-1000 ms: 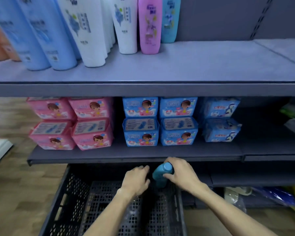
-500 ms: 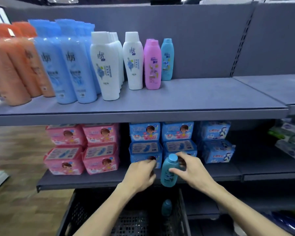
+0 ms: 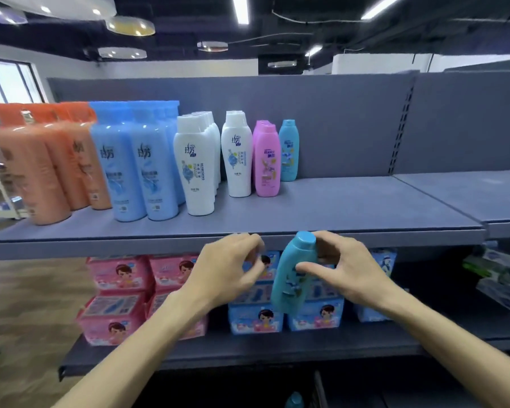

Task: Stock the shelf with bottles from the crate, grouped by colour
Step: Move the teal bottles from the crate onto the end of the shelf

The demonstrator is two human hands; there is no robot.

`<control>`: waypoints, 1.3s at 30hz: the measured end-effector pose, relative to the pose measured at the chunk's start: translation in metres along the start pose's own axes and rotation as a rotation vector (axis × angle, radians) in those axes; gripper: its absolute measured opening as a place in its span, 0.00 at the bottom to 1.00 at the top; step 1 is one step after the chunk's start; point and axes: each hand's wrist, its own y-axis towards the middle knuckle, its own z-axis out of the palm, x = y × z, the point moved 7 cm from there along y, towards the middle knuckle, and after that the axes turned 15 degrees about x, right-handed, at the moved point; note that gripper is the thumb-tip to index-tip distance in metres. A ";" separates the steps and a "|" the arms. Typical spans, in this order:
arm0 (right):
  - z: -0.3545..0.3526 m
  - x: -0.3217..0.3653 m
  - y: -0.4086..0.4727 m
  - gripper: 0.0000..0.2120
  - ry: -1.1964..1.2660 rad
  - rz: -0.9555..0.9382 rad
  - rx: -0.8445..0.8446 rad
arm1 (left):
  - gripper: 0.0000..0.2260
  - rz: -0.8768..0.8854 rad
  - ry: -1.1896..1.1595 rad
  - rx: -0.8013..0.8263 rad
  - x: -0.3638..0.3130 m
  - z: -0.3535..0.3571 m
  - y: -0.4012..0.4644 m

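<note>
My right hand (image 3: 346, 275) grips a small teal bottle (image 3: 292, 278), held slightly tilted just below the front edge of the grey top shelf (image 3: 336, 213). My left hand (image 3: 227, 269) hovers beside it with curled fingers and nothing in them. On the shelf stand orange bottles (image 3: 39, 172), blue bottles (image 3: 136, 169), white bottles (image 3: 195, 169), pink bottles (image 3: 266, 160) and one teal bottle (image 3: 289, 150) at the right end of the row. The cap of another teal bottle (image 3: 294, 401) shows at the bottom edge; the crate is mostly out of view.
The lower shelf (image 3: 248, 348) holds pink packs (image 3: 121, 295) and blue packs (image 3: 289, 316). The right half of the top shelf is bare. A neighbouring shelf section (image 3: 471, 198) adjoins on the right, with green and clear packets (image 3: 501, 272) below it. Wooden floor lies at left.
My right hand has lifted the teal bottle from the crate up to the top shelf's edge. My left hand rose alongside it. The view has tilted upward.
</note>
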 end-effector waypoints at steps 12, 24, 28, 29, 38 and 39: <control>-0.082 0.063 0.071 0.15 -0.065 -0.121 0.015 | 0.04 0.003 0.092 -0.043 0.002 -0.058 0.063; -0.117 0.045 0.106 0.17 -0.078 -0.077 -0.064 | 0.04 -0.046 0.152 0.012 0.017 -0.048 0.095; -0.098 0.019 0.107 0.20 -0.082 0.015 0.053 | 0.04 -0.062 0.140 0.033 0.024 -0.035 0.098; -0.094 0.012 0.107 0.20 -0.081 0.033 0.069 | 0.04 -0.071 0.139 0.037 0.026 -0.032 0.100; -0.083 -0.025 0.120 0.22 -0.160 0.104 0.023 | 0.06 -0.111 0.163 0.002 0.025 -0.002 0.130; -0.084 -0.029 0.123 0.23 -0.161 0.108 0.007 | 0.06 -0.120 0.174 -0.005 0.027 0.000 0.134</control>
